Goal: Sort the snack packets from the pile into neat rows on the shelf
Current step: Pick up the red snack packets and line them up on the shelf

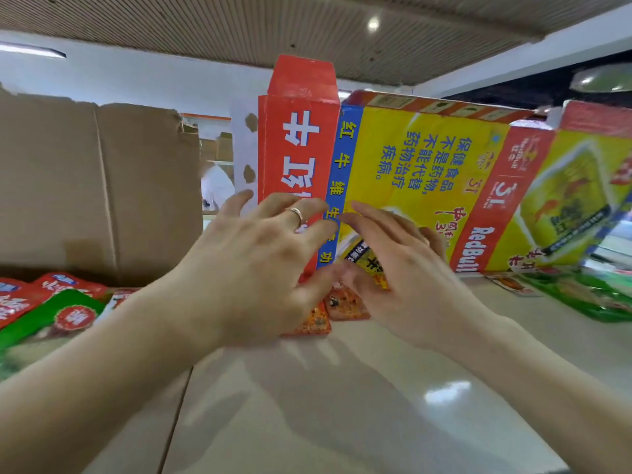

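My left hand (263, 254) hovers over small orange snack packets (345, 306) lying on the pale shelf (342, 405), fingers spread and relaxed. My right hand (400, 268) sits beside it, fingers straight, with a yellow and black packet (362, 256) between thumb and fingers; whether it pinches the packet I cannot tell. A pile of red and green packets (51, 313) lies at the left. Green packets (588, 295) lie at the right.
A red, blue and yellow Red Bull carton (420, 172) stands upright behind my hands, another (564, 200) to its right. A brown cardboard box (95, 186) stands at the back left. An upper shelf (239, 29) hangs overhead.
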`<state>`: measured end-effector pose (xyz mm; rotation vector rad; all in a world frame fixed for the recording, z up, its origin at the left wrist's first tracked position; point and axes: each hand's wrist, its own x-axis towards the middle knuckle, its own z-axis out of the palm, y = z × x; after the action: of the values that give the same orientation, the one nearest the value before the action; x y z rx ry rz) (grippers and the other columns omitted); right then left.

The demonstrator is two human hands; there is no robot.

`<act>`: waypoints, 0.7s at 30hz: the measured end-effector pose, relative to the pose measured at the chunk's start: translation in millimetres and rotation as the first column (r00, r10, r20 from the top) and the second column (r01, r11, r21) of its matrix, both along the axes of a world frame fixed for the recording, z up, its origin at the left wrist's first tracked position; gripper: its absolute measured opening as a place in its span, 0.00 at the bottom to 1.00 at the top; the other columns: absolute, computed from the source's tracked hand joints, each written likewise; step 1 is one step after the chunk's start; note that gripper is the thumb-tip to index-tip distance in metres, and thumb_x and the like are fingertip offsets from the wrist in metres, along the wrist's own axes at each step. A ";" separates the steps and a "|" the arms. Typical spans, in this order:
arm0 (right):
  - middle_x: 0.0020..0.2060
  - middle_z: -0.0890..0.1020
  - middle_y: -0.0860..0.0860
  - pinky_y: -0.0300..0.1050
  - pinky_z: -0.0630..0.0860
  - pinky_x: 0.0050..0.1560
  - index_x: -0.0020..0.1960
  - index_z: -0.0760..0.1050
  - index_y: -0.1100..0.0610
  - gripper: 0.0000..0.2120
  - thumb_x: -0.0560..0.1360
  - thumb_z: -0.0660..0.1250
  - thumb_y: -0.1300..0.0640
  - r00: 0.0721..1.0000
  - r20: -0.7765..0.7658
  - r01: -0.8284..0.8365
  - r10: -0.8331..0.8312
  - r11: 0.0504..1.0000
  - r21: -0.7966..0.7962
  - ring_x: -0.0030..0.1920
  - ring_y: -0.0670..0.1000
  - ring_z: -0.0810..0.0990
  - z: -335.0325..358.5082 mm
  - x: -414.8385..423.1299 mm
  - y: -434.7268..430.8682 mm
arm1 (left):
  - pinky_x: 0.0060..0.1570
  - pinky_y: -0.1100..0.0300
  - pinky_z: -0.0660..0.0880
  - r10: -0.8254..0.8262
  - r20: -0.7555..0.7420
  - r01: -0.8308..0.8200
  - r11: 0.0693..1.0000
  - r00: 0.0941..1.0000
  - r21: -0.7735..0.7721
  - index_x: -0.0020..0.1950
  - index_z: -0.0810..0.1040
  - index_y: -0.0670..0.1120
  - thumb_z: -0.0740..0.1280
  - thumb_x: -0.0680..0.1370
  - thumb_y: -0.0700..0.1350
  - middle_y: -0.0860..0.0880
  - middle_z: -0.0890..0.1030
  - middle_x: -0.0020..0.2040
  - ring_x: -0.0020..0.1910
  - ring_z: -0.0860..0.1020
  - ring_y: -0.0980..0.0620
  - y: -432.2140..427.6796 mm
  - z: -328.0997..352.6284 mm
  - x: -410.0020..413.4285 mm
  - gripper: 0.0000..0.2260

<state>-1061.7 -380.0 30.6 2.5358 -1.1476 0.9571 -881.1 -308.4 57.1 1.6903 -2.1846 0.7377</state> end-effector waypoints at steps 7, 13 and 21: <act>0.75 0.66 0.46 0.61 0.62 0.68 0.72 0.68 0.49 0.24 0.79 0.56 0.41 0.999 0.008 0.050 -0.049 0.973 -0.227 0.76 0.49 0.62 -14.2 10.4 63.3 | 0.63 0.38 0.71 -0.077 -0.145 0.073 0.997 0.986 -0.029 0.69 0.73 0.52 0.54 0.76 0.63 0.46 0.76 0.68 0.66 0.75 0.41 58.7 -25.3 15.2 0.27; 0.75 0.65 0.46 0.59 0.61 0.69 0.73 0.68 0.49 0.26 0.78 0.54 0.41 0.993 0.027 0.115 -0.112 0.969 -0.217 0.76 0.49 0.62 -32.8 34.2 108.0 | 0.65 0.41 0.68 -0.102 -0.235 0.114 0.993 0.967 0.040 0.72 0.70 0.54 0.47 0.76 0.64 0.47 0.74 0.70 0.68 0.73 0.41 83.8 -47.0 35.6 0.30; 0.75 0.65 0.46 0.59 0.61 0.68 0.73 0.68 0.48 0.27 0.78 0.54 0.39 0.978 0.040 0.208 -0.204 0.958 -0.199 0.75 0.48 0.62 -35.9 41.0 153.2 | 0.71 0.45 0.61 -0.117 -0.120 0.121 0.992 0.986 0.028 0.78 0.58 0.59 0.45 0.78 0.66 0.53 0.64 0.78 0.75 0.64 0.47 112.6 -53.7 48.6 0.30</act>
<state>-1020.7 -226.9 -5.3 2.2038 -1.2238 0.9904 -832.5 -195.9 3.4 1.5615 -2.2058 0.5574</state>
